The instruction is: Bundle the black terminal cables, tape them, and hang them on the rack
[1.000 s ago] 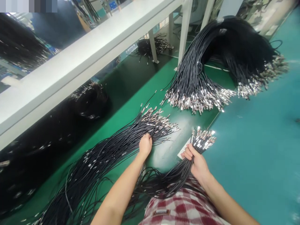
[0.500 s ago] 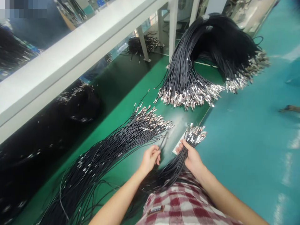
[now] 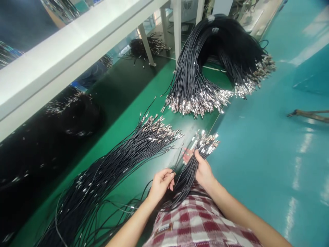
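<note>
My right hand (image 3: 204,171) is round a bundle of thin black cables (image 3: 189,173), with the thumb in front and the fingertips showing past its left side. Silvery and coppery metal ends (image 3: 208,142) fan out above that grip. To the left, my left hand (image 3: 162,181) is closed in a pinch on a couple of thin black cables (image 3: 179,157), whose tips point up beside the bundle. Lower down, the held cables curve towards my lap, partly hidden by my forearm. A larger spread of loose black cables (image 3: 110,168) lies left of my hands, its metal ends nearest them.
A big bent bundle of black cables (image 3: 185,65) rests on the green floor (image 3: 144,89) ahead. A white frame beam (image 3: 77,44) crosses the upper left, with legs and more cable coils (image 3: 79,115) beneath. At right, a brown forked object (image 3: 308,113) lies on the blue-green floor.
My left hand, lower now, has a couple of cables in its pinch, their tips standing beside the bundle. The fingers of my right hand have spread out behind the bundle. The view has shifted slightly right.
</note>
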Demonstrator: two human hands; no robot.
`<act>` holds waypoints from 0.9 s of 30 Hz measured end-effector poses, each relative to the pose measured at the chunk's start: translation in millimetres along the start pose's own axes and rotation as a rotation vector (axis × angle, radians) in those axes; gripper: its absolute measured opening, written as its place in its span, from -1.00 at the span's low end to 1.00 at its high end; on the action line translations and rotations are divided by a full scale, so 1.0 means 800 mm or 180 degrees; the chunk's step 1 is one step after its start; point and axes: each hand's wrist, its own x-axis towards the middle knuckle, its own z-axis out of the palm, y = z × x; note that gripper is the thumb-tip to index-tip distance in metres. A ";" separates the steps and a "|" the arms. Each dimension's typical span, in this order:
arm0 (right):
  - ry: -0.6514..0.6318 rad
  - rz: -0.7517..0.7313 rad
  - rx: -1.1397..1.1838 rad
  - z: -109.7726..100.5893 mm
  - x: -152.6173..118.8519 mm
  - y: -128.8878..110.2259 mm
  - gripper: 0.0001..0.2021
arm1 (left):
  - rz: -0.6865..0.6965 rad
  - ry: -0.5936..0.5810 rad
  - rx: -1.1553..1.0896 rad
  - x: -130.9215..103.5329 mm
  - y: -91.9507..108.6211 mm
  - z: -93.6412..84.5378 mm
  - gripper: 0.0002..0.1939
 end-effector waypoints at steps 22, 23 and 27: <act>-0.0379 -0.0232 -0.0208 0.005 -0.010 -0.004 -0.67 | 0.1183 0.1020 0.0847 0.011 0.048 0.015 -0.75; -0.0384 -0.0189 -0.0298 0.004 -0.011 -0.003 -0.65 | 0.1249 0.0855 0.1089 0.012 0.053 0.030 -0.77; -0.0160 -0.0149 -0.0546 -0.004 -0.022 -0.003 -0.60 | 0.1470 0.0683 0.2073 0.012 0.047 0.075 -0.71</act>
